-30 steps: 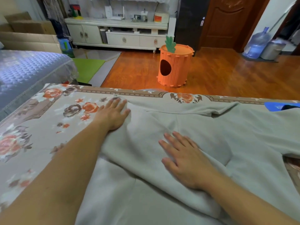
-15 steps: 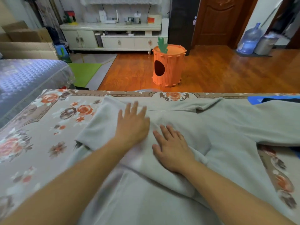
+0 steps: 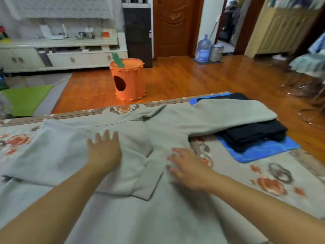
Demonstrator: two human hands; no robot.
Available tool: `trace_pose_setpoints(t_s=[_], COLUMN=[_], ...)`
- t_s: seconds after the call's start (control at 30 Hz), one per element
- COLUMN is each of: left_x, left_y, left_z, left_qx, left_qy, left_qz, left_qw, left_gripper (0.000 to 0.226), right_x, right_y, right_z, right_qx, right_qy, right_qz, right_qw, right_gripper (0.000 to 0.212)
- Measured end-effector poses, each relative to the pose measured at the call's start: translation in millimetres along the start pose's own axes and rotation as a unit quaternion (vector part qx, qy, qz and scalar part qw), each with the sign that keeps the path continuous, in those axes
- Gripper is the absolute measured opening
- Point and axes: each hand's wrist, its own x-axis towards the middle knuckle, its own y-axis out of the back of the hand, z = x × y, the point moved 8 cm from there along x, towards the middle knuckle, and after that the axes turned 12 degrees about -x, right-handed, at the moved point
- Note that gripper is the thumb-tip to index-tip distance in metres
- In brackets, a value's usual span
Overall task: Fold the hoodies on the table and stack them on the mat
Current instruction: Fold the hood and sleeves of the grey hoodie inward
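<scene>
- Two hands lie flat on a pale grey hoodie [image 3: 105, 217] spread over the floral tablecloth [image 3: 263, 184]; neither one grasps any cloth
- The left hand [image 3: 103, 152] rests palm down on the sleeve [image 3: 52, 155] folded across the garment's body, fingers straight and slightly spread; its forearm comes in from the lower left
- The right hand [image 3: 188, 168] lies palm down near the hoodie's right edge, fingers extended and pointing left; motion blur softens them, so whether they press or only touch I cannot tell
- The folded sleeve's cuff [image 3: 149, 180] sits between the two hands, on top of the body of the hoodie
- The other sleeve [image 3: 228, 113] stretches right and drapes over a folded dark hoodie [image 3: 255, 134]; that dark one lies on the blue mat [image 3: 263, 152] at the table's right end
- Beyond the table, on the wooden floor, stands an orange carrot-shaped bin [image 3: 128, 80]; a water bottle [image 3: 203, 49] is near the door
</scene>
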Motion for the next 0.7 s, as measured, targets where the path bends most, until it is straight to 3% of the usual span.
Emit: trace_pose_setpoints(t_s=[0.07, 0.1, 0.17, 0.23, 0.33, 0.43, 0.6, 0.7], left_x=[-13, -19, -27, -27, -25, -28, -30, -29], left_y=[0, -9, -35, -51, -56, -52, -47, -46], left_z=[67, 91, 120, 121, 115, 114, 114, 114], left_qx=[-0.078, -0.095, -0.107, -0.122, -0.127, -0.15, -0.154, -0.15], left_qy=[-0.105, -0.138, -0.152, -0.133, -0.143, -0.147, -0.137, -0.137], left_qz=[0.043, 0.038, -0.007, -0.021, 0.002, 0.022, 0.035, 0.034], left_qw=[0.99, 0.985, 0.983, 0.983, 0.982, 0.978, 0.978, 0.979], left_gripper=[0.061, 0.061, 0.058, 0.057, 0.058, 0.058, 0.061, 0.071], right_x=[-12, -19, -44, -70, -82, -67, -43, -37], right_y=[28, 37, 46, 46, 50, 66, 62, 64], right_z=[68, 107, 178, 220, 255, 301, 339, 351], right_qx=[0.131, 0.185, 0.268, 0.325, 0.372, 0.449, 0.614, 0.627], right_qy=[-0.138, -0.222, -0.373, -0.442, -0.47, -0.487, -0.5, -0.51], right_qz=[0.09, 0.128, 0.194, 0.246, 0.298, 0.336, 0.304, 0.287], right_qw=[0.978, 0.949, 0.867, 0.799, 0.743, 0.669, 0.531, 0.514], right_gripper=[0.049, 0.034, 0.027, 0.026, 0.026, 0.039, 0.048, 0.041])
